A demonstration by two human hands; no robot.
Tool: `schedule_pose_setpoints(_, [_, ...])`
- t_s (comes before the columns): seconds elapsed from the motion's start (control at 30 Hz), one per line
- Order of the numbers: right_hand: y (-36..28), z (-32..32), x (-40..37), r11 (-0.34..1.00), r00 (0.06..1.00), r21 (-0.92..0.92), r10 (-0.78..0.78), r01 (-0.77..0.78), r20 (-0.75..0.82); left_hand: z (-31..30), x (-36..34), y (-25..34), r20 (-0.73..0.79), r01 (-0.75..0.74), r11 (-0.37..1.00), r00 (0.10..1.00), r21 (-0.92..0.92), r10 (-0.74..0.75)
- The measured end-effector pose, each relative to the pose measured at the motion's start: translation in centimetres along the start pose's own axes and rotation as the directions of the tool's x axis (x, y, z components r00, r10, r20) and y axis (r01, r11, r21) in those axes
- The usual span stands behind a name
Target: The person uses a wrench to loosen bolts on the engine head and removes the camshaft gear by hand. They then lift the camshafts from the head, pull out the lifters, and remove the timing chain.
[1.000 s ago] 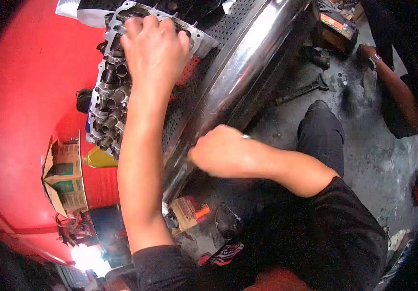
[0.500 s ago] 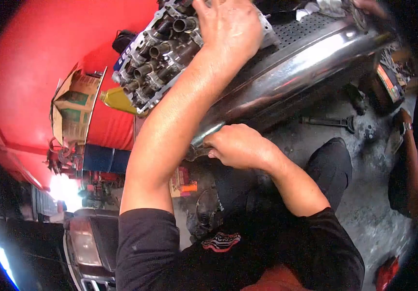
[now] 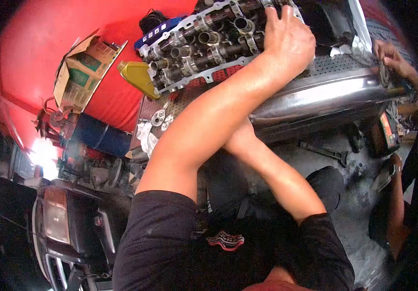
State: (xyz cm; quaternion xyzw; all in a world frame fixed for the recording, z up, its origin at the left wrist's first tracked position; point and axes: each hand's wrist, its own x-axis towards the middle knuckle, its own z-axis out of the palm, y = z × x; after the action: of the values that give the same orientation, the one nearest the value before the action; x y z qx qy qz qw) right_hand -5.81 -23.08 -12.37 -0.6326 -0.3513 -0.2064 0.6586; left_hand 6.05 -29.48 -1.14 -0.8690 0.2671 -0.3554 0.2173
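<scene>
Two arms cross over a perforated workshop counter [image 3: 330, 64] as the person's left hand [image 3: 290, 42] bears down on a bare cylinder head [image 3: 204, 41]. The fingers [image 3: 280, 19] lie close together across one end of the casting, and their tips run to the top of the frame, so it cannot be told whether they hook the rim or merely press. The head lies directly beneath the fingers and stretches well away from them toward a yellow oil bottle [image 3: 138, 77] at its other end. With weight leaning on one end only, the heavy casting could pivot or skid toward the chrome bar [image 3: 325, 99] on the palm side of the fingers. A slip could also pinch fingertips among the open bores and caps. The bottle, just beside the far end, could be knocked over if the head swings. A second person's hand [image 3: 394, 57] works near the same bar, well to the side of the fingers, and a sudden shift might catch it. The right hand is hidden behind the left forearm, so its grip and whatever it holds cannot be made out. Parts on the dark floor are too dim to identify.
</scene>
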Motion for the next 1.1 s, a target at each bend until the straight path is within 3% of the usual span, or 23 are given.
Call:
schedule_pose_setpoints(0.03, [-0.2,0.6,1.0,0.991,0.998,0.134,0.012,-0.004,-0.065,0.4,0.2,-0.1,-0.049,0.02,1.0,0.999,-0.011,-0.021])
schedule_pose_setpoints(0.1, [2.8,4.4,1.8,0.832,0.999,0.554,0.026,-0.034,0.022,1.8,0.9,-0.1,-0.149,0.055,0.998,0.987,-0.035,-0.06])
schedule_pose_setpoints(0.2, [7.5,6.2,3.4,0.936,0.941,0.27,-0.282,0.226,0.189,1.4,0.2,-0.2,-0.175,0.062,0.998,0.982,-0.018,-0.065])
schedule_pose_setpoints(0.27, [6.3,5.1,3.7,0.929,0.911,-0.105,-0.32,0.356,0.26,1.0,-0.2,-0.2,-0.146,0.041,0.999,0.989,0.011,-0.039])
schedule_pose_setpoints(0.37, [4.4,3.6,3.8,0.638,0.873,-0.599,-0.304,0.484,0.381,-0.9,-0.5,-0.4,0.05,0.027,0.995,0.998,-0.091,-0.023])
schedule_pose_setpoints(0.47, [4.9,3.9,4.1,0.678,0.892,-0.604,-0.183,0.42,0.414,0.5,0.3,-0.4,-0.04,0.069,0.991,0.996,-0.119,-0.074])
schedule_pose_setpoints(0.53, [6.4,4.9,3.8,0.776,0.914,-0.487,-0.307,0.401,0.264,1.1,0.4,-0.4,-0.121,0.086,0.988,0.988,-0.125,-0.101])
schedule_pose_setpoints(0.63, [8.7,6.1,2.7,0.854,0.941,-0.395,-0.313,0.339,0.13,2.2,-0.1,-0.3,-0.225,0.071,0.993,0.97,-0.091,-0.09])
schedule_pose_setpoints(0.7, [8.3,5.7,1.7,0.954,0.975,-0.199,-0.217,0.222,0.048,1.4,-0.7,-0.4,-0.154,0.047,0.994,0.986,-0.1,-0.062])
schedule_pose_setpoints(0.73, [7.1,5.2,1.4,0.99,0.99,-0.005,-0.14,0.14,0.004,0.6,-0.6,-0.5,-0.077,0.027,0.993,0.996,-0.119,-0.036])
schedule_pose_setpoints(0.8, [4.1,3.3,1.0,0.989,1.0,0.15,0.012,-0.013,0.006,0.3,-0.4,-0.5,-0.12,0.028,0.994,0.992,-0.11,-0.042])
schedule_pose_setpoints(0.87, [1.3,0.5,0.7,0.986,0.987,0.059,0.151,-0.154,0.061,0.7,-0.2,-0.3,-0.195,0.04,0.992,0.979,-0.119,-0.063])
schedule_pose_setpoints(0.97, [4.9,-0.3,-1.1,0.927,0.96,-0.26,-0.28,0.271,0.001,1.8,-0.4,-0.3,-0.245,0.067,0.993,0.965,-0.097,-0.089])
schedule_pose_setpoints(1.07, [2.7,-3.5,-0.3,0.916,0.97,-0.32,-0.238,0.242,0.053,0.9,-1.0,-0.2,-0.14,0.058,0.995,0.988,-0.077,-0.068])
schedule_pose_setpoints(1.1, [1.0,-5.5,-0.2,0.868,0.955,-0.426,-0.163,0.257,0.246,0.8,-0.9,-0.4,-0.123,0.048,0.996,0.991,-0.08,-0.058])
